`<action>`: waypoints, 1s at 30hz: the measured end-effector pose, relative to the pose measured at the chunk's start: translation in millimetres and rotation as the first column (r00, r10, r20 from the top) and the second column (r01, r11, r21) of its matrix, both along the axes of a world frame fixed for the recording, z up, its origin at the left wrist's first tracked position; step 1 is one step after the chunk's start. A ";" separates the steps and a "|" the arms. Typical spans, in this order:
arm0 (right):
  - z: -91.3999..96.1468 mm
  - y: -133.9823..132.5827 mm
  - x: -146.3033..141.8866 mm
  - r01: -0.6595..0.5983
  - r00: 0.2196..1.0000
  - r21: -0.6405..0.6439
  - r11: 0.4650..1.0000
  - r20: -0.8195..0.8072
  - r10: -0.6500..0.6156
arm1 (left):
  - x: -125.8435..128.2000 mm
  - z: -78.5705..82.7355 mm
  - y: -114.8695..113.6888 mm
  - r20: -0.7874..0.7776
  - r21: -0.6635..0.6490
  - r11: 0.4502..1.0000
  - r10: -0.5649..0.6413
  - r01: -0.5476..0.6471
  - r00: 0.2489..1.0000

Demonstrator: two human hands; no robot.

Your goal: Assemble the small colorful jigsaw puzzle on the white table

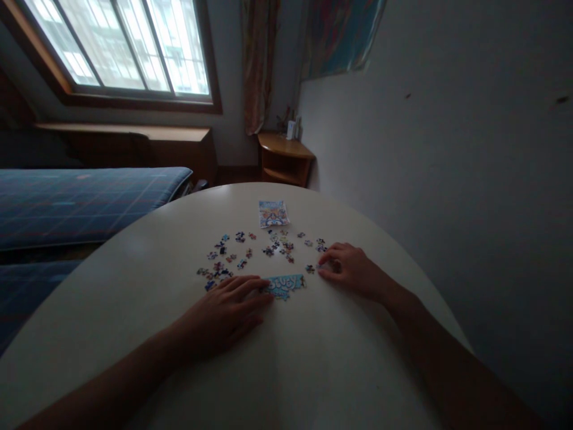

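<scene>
Left hand [230, 306] on puzzle strip [286, 282] — knobbly pieces [242, 263], round-edged table [313, 370]

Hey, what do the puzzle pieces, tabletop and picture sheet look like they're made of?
Puzzle pieces: probably printed cardboard, being thin and interlocking-cut, though too small to judge finish.
Tabletop: smooth and slightly glossy, perhaps laminate or painted wood, given its even pale surface and soft reflections.
Picture sheet: printed paper or plastic film, finish unclear; it looks thin.
</scene>
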State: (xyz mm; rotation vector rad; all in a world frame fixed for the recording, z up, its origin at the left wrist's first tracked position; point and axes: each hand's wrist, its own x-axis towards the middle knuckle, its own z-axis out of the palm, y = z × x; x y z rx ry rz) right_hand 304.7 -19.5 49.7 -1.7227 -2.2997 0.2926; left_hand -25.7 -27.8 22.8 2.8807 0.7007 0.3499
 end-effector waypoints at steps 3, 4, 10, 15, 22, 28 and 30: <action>1.5 -2.0 -5.0 -0.010 1.000 -0.015 1.000 -0.008 0.010 | -0.2 -0.6 0.2 0.010 0.004 1.000 0.000 0.000 1.000; 2.3 -2.8 -6.2 -0.021 1.000 -0.016 1.000 -0.009 0.021 | -0.3 -0.6 0.2 0.019 0.006 1.000 -0.002 0.002 1.000; 5.1 -7.0 -6.9 -0.071 0.993 -0.063 0.995 -0.102 0.064 | 0.2 2.1 -0.5 0.033 -0.006 1.000 -0.008 0.008 0.999; 6.3 -10.1 -9.4 -0.132 0.941 -0.100 0.986 -0.325 0.093 | -0.1 2.5 -0.2 0.013 -0.001 1.000 -0.004 0.004 1.000; 9.8 -17.6 -35.9 -0.129 0.885 -0.098 0.987 -0.460 0.070 | 0.6 2.2 0.4 0.008 0.008 1.000 0.000 0.000 1.000; -8.2 -18.6 -54.5 -0.088 0.869 -0.129 0.988 -0.494 0.013 | 0.8 2.2 -0.4 0.019 -0.002 1.000 -0.005 0.005 1.000; -13.7 -18.8 -58.0 -0.076 0.888 -0.111 0.991 -0.460 0.017 | 0.7 2.3 -0.5 0.015 -0.007 1.000 -0.005 0.005 1.000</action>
